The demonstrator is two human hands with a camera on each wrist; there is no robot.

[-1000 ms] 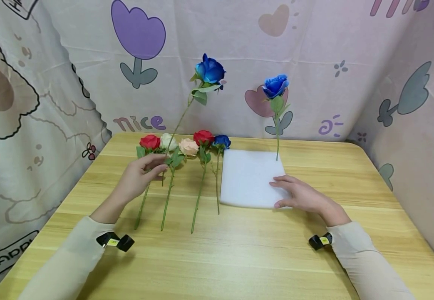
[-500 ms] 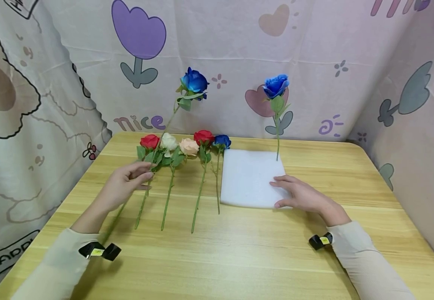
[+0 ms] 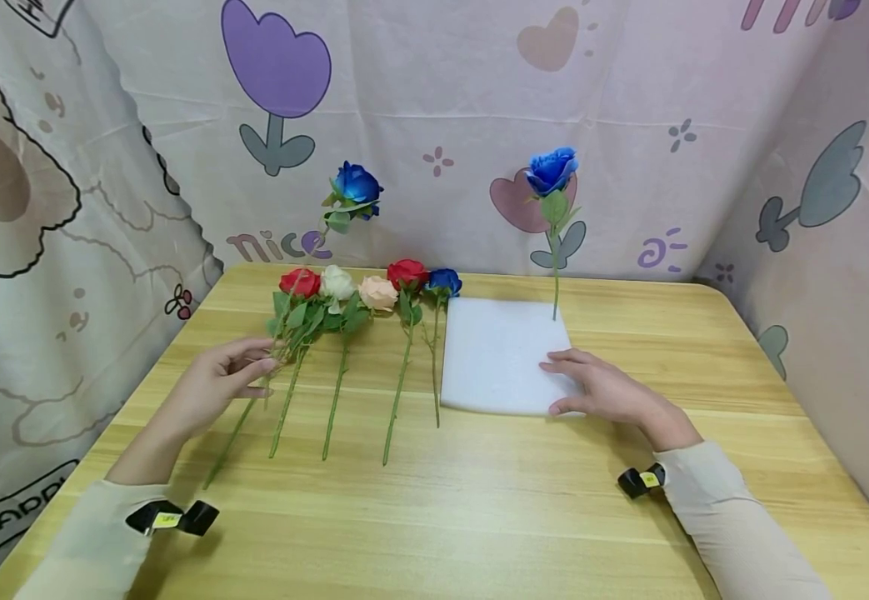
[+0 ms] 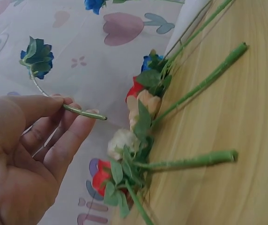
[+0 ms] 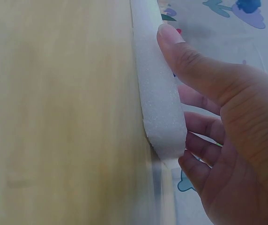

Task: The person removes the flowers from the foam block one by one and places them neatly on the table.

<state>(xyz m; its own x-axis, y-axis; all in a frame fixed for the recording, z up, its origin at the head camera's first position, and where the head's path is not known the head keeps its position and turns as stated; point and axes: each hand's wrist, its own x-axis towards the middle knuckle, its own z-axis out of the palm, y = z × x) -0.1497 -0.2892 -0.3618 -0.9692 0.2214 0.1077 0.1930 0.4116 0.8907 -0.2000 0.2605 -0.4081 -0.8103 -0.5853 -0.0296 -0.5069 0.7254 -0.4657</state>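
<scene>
In the head view my left hand (image 3: 217,383) pinches the thin stem of a blue rose (image 3: 357,185) between thumb and fingers. The bloom leans up and to the right, and the stem's lower end sticks out past the fingertips in the left wrist view. My right hand (image 3: 602,387) rests on the near right corner of a white foam board (image 3: 501,358), thumb by the front edge. Another blue rose (image 3: 551,172) stands upright at the board's far right corner. Its stem end is at the foam.
Left of the board, a row of roses lies on the wooden table (image 3: 441,517): a red rose (image 3: 300,282), a white rose (image 3: 337,283), a peach rose (image 3: 378,293), another red rose (image 3: 407,273) and a dark blue rose (image 3: 445,281). A printed cloth (image 3: 434,67) hangs behind.
My left hand has moved left and toward me, carrying the blue rose down and left, away from the board. The right hand and the upright rose have stayed put.
</scene>
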